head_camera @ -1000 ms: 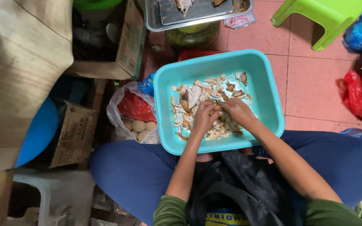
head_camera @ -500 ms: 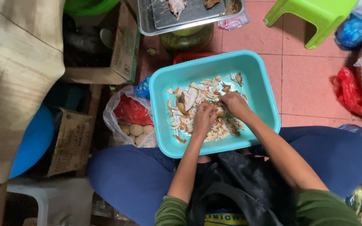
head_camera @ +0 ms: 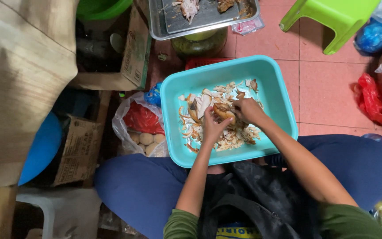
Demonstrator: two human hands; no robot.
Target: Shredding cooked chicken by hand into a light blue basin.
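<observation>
A turquoise plastic tub [head_camera: 276,88] rests on my lap and holds shredded cooked chicken [head_camera: 235,137] and scraps. Both hands work over its middle. My left hand [head_camera: 212,125] and my right hand [head_camera: 248,110] both grip one brown piece of chicken [head_camera: 223,111] between them, fingers pinched on it. More torn pale meat and skin [head_camera: 200,104] lie to the left of the hands in the tub.
A metal tray [head_camera: 200,17] with chicken pieces stands above the tub on a green jar. A green plastic stool [head_camera: 337,17] is at top right. Plastic bags [head_camera: 142,121] with round pale items lie left of the tub; cardboard boxes [head_camera: 78,150] and red bags [head_camera: 372,102] flank me.
The view has shifted slightly. Both hands stay over the tub's middle, with the fingers moving on the chicken piece they hold.
</observation>
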